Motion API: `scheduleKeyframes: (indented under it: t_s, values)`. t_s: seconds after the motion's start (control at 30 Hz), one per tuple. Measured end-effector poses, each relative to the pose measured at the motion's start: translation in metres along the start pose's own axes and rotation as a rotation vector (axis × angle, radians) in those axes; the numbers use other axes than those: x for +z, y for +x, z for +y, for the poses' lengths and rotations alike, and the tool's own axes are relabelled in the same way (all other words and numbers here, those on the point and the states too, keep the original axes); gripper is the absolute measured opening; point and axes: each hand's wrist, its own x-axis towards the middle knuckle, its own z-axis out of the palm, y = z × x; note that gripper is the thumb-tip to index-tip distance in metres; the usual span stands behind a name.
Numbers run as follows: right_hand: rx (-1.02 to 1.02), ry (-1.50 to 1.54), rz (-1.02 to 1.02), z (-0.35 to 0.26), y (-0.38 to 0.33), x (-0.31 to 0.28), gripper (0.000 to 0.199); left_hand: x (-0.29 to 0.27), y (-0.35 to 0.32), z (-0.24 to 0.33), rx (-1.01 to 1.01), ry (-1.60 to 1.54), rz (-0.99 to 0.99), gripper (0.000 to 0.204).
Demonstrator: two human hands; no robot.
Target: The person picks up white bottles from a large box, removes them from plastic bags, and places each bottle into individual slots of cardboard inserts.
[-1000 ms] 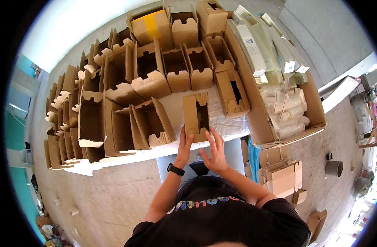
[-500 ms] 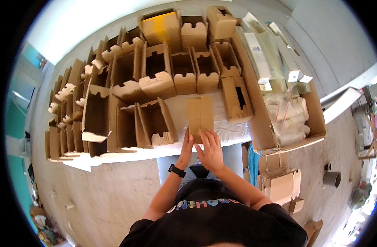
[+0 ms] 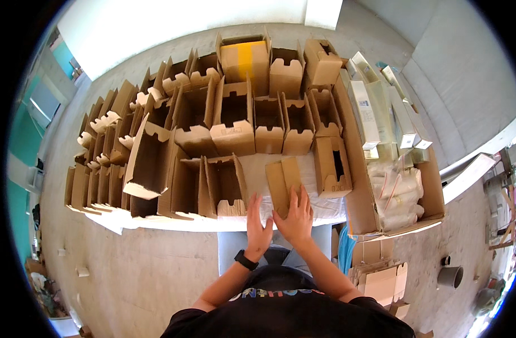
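A small brown cardboard box (image 3: 282, 179) lies on the white cloth (image 3: 252, 168) in front of me, tilted a little, with a lengthwise line between two panels. My right hand (image 3: 295, 218) rests against its near end, fingers stretched out and spread. Beside it, my left hand (image 3: 259, 228) is held open with nothing in it, just left of the box and apart from it. On my left wrist is a black watch (image 3: 246, 260). An open-topped carton (image 3: 223, 188) stands left of my left hand; another carton (image 3: 332, 169) with a dark slot is to the right.
Rows of open brown cartons (image 3: 229, 135) fill the table's left and back. At right, a large cardboard box (image 3: 356, 197) holds white long boxes (image 3: 363, 112) and plastic-wrapped rolls (image 3: 401, 194). Flattened cardboard (image 3: 380, 283) and a grey bucket (image 3: 450, 277) are on the floor.
The small box has turned from upright in view to a slant. My left hand has come off it and opened; the right fingers have spread. The view has shifted, so the table appears lower.
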Motion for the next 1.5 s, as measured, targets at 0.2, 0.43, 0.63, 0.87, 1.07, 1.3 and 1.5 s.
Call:
scheduleKeyframes:
  t_s: [0.2,0.43,0.63,0.87,1.07,1.3,1.5]
  values:
    - [-0.018,-0.066,0.014,0.004,0.000,0.005,0.079,0.017,0.090,0.061,0.376,0.120,-0.044,0.046]
    - [-0.049,-0.082,-0.090,0.009,-0.003,0.003,0.089,0.096,0.207,0.031,0.350,0.555,-0.175,0.057]
    - [-0.010,-0.069,-0.134,0.007,0.000,-0.003,0.093,0.099,0.242,0.023,0.391,0.841,-0.276,0.020]
    - [-0.001,-0.048,-0.062,0.009,-0.003,0.002,0.090,0.063,0.237,0.082,0.507,0.558,0.103,0.008]
    - [0.075,0.115,0.053,0.019,-0.010,-0.019,0.088,-0.027,0.204,0.150,0.652,0.302,0.457,0.004]
    - [0.066,0.194,0.250,0.020,-0.006,-0.046,0.088,-0.111,0.134,0.139,0.597,0.088,0.778,0.017]
    - [-0.120,0.121,0.477,-0.008,0.057,-0.080,0.087,-0.154,0.076,0.108,0.589,0.155,0.968,0.023]
